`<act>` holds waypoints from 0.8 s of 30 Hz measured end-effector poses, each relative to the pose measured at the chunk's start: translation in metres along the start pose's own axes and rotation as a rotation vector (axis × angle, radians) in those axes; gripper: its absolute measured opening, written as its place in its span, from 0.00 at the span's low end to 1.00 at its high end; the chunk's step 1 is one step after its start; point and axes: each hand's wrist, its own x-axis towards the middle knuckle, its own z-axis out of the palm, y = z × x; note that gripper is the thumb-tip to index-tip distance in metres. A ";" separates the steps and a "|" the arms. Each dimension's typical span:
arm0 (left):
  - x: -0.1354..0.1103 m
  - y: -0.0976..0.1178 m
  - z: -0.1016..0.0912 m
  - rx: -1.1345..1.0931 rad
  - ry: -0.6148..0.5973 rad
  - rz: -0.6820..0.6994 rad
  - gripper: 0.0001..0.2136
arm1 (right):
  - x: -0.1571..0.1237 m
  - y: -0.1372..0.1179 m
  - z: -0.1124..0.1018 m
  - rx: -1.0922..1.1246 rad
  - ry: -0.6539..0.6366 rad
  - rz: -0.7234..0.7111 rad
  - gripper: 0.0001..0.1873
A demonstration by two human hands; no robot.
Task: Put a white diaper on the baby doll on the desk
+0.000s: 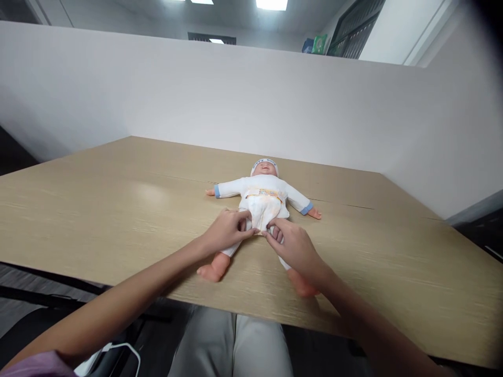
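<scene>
A baby doll (259, 183) in a white outfit with blue cuffs and a white printed cap lies on its back, arms spread and feet toward me. Around its hips is a white diaper (264, 208) with an orange-trimmed waist fastened across the belly. My left hand (230, 229) pinches the diaper's edge between the doll's legs, thumb and fingers closed. From the other side, my right hand (290, 240) pinches the same lower part of the diaper. Both thumbs nearly meet at the crotch. My right wrist partly covers one of the doll's feet.
The doll rests on a wide wooden table (118, 209) with a pale partition wall (236, 99) behind it. A green package (319, 44) shows beyond the wall's top. Below the near table edge are my legs, and a white cable (131, 348) hangs at lower left.
</scene>
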 end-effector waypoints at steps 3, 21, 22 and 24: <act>-0.002 -0.005 0.003 0.012 0.021 0.025 0.18 | -0.006 0.000 0.004 0.043 0.035 0.000 0.01; -0.008 -0.007 0.003 -0.074 0.068 0.125 0.11 | -0.018 -0.009 0.012 0.106 0.056 0.021 0.08; -0.007 -0.007 0.003 -0.080 0.055 0.103 0.12 | -0.017 -0.009 0.011 0.116 0.054 0.032 0.08; -0.007 -0.008 0.005 -0.102 0.064 0.045 0.11 | -0.017 -0.009 0.010 0.145 0.054 0.047 0.07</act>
